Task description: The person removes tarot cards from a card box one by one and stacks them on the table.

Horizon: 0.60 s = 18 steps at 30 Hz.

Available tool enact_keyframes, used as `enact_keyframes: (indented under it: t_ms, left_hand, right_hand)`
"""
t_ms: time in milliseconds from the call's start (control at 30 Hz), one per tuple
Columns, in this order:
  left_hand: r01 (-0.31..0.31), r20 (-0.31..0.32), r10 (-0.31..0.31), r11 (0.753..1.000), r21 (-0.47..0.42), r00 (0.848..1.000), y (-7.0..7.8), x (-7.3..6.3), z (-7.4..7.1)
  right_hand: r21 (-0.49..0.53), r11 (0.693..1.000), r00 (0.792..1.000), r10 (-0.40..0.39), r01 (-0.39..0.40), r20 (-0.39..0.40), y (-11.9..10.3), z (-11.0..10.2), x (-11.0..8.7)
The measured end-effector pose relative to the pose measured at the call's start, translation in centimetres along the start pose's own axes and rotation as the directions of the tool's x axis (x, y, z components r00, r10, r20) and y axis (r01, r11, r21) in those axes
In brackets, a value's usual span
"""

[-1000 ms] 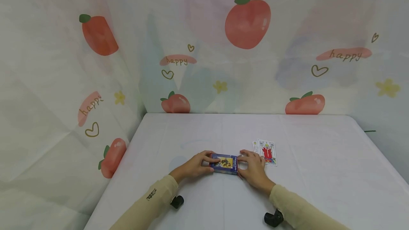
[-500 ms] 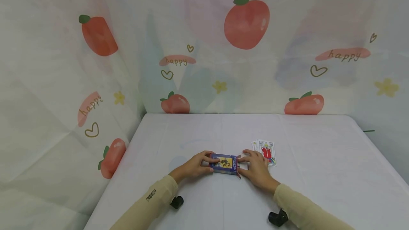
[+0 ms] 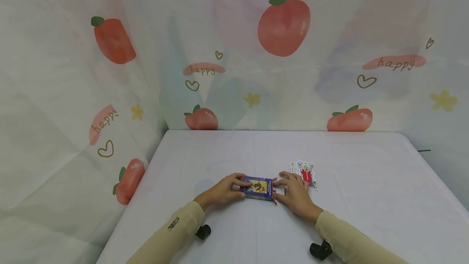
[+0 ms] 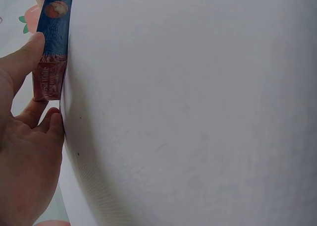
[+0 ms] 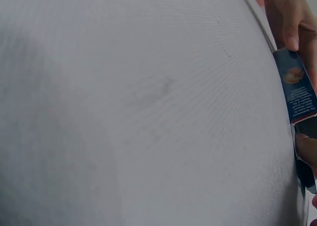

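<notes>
A blue tarot card box [image 3: 256, 187] with a yellow picture lies flat in the middle of the table. My left hand [image 3: 222, 190] grips its left end, fingertips on top and thumb at the near side. In the left wrist view the box's maroon end [image 4: 49, 81] shows between thumb and fingers. At the right end, small flaps [image 3: 274, 201] stick out. There my right hand [image 3: 296, 196] holds the opened end between thumb and index finger. The right wrist view shows its thumb [image 5: 306, 147] against the dark opening. Whatever is inside the box is hidden.
A few loose tarot cards [image 3: 307, 174], the top one with a red figure, lie behind my right hand, partly covered by it. White cloth covers the table [image 3: 234, 150]. A printed fabric backdrop [image 3: 234, 52] rises behind and at the left.
The right hand has drawn slightly to the right from the box's end, and the end flaps now stand out. The left hand and the box stay in place.
</notes>
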<state>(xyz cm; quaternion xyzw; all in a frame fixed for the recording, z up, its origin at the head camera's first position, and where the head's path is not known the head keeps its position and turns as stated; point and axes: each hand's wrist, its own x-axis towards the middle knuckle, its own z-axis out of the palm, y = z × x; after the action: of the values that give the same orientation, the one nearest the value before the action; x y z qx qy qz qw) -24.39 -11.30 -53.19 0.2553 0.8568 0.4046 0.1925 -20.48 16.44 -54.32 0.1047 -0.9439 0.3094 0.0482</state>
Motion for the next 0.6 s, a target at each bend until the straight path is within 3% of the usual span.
enact_keyframes:
  t_ms: [600]
  left_hand:
    - [-0.013,0.004,0.013,1.0,0.005,1.0,-0.12,0.05,-0.05]
  right_hand:
    - [-0.039,0.999,0.998,-0.035,0.037,0.047,-0.23,-0.28,-0.05]
